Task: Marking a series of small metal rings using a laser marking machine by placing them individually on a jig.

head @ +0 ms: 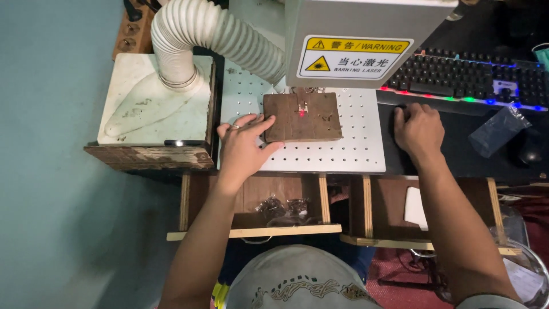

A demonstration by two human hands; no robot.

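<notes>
A brown wooden block lies on a white perforated plate under a grey laser machine head. A small metal piece sits on the block's far edge, with a red light dot beside it. My left hand grips the block's left near corner, thumb on its front edge, fingers on top. My right hand rests palm down on the dark desk just right of the plate, in front of a black backlit keyboard. Whether it covers something I cannot tell.
A white ribbed hose runs from a white funnel hood on a wooden box at left. Open wooden drawers below the plate hold clear bags; another holds a white card. A plastic bag and dark mouse lie right.
</notes>
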